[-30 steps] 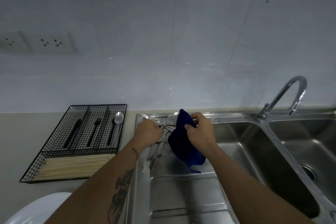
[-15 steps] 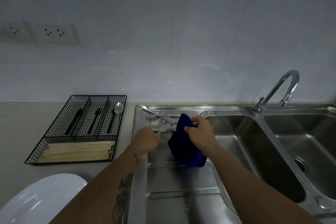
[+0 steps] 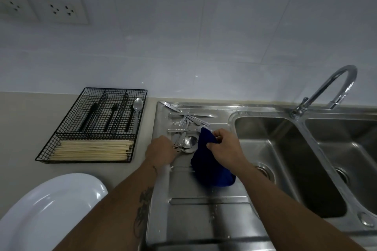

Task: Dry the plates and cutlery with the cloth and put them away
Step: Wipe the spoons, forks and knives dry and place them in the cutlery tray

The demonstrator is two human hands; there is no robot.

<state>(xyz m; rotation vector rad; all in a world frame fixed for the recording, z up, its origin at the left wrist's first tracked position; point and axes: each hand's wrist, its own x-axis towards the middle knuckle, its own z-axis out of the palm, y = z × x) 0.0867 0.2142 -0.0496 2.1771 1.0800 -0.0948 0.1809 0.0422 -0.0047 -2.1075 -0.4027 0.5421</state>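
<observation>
The right hand point(image 3: 223, 145) gripped a dark blue cloth point(image 3: 208, 164), fingers curled round its upper fold, the rest hanging over the steel drainboard point(image 3: 195, 210). Just left of it, the left hand point(image 3: 161, 152) reached into a heap of wet cutlery point(image 3: 187, 128); its fingers were hidden, so its hold could not be told. A spoon point(image 3: 189, 141) lay between the hands. Farther left stood a black wire cutlery tray point(image 3: 95, 126), and nearer the person a white plate point(image 3: 47, 210). Right of the cloth lay the sink basin point(image 3: 285, 159).
</observation>
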